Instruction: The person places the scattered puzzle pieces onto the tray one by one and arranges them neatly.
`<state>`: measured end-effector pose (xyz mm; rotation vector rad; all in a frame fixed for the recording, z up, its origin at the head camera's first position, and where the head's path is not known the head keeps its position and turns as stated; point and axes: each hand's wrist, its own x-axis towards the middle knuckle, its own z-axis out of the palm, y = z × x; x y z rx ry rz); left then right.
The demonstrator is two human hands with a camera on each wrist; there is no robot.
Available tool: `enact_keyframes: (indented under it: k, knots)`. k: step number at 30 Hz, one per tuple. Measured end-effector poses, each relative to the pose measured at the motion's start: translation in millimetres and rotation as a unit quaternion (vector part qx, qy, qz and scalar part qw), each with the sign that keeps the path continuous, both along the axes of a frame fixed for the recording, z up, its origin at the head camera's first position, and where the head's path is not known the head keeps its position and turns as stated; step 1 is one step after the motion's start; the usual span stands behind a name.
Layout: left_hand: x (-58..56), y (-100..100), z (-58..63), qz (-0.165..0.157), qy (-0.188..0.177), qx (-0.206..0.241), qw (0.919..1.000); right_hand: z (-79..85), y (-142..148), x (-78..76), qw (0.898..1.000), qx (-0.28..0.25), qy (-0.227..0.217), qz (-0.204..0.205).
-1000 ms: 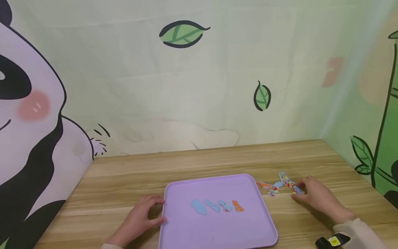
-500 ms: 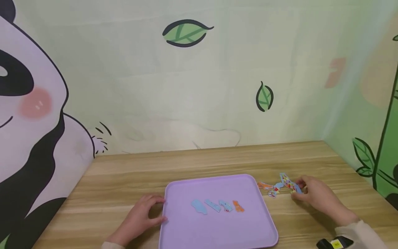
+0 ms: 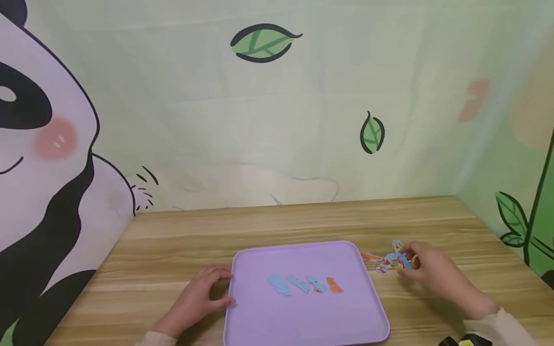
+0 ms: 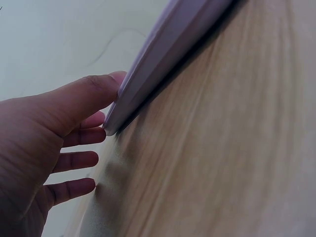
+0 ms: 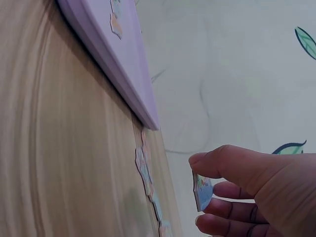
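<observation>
My right hand (image 3: 441, 278) pinches a puzzle piece (image 5: 203, 193) between thumb and fingers, lifted off the table to the right of the tray. It has a blue face with a patterned part. Beneath and beside it, a loose cluster of puzzle pieces (image 3: 391, 257) in blue, orange and multicolour lies on the wood. At the left rim of the purple tray (image 3: 298, 322), my left hand (image 3: 195, 300) rests with thumb and index fingertips touching the edge, its fingers spread. Several pieces lie in a row on the tray, three mostly blue ones and an orange one (image 3: 334, 285).
The wooden table (image 3: 182, 240) runs back to a light wall printed with leaves (image 3: 372, 132) and a panda (image 3: 52, 144). A green printed side wall (image 3: 519, 168) borders the table on the right. A black and yellow device (image 3: 465, 341) sits at the right wrist.
My right hand has picked up a blue puzzle piece from the right end of the cluster and moved it slightly left. The left hand stays at the tray rim.
</observation>
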<state>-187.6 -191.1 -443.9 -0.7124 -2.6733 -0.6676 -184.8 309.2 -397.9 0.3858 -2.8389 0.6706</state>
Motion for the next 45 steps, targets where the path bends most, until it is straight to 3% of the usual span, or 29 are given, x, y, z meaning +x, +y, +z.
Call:
enact_keyframes:
  k: [17, 34, 39, 45]
  knots:
    - [-0.2, -0.4, -1.1, 0.005, -0.014, 0.002, 0.9999, 6.6, -29.0, 1.6, 0.994, -0.007, 0.068, 0.086]
    - [-0.7, 0.0, -1.6, 0.004, -0.023, 0.0, 0.9997, 7.4, -64.5, -7.3, 0.985, -0.021, 0.049, 0.167]
    - [-0.7, -0.5, -1.7, 0.005, -0.02, 0.0, 0.9998, 7.6, -73.1, -9.1, 0.985, -0.007, 0.045, 0.167]
    - [-0.6, -0.5, -1.0, 0.006, -0.019, -0.001, 0.9998, 5.3, -80.8, -10.8, 0.986, 0.006, 0.008, 0.166]
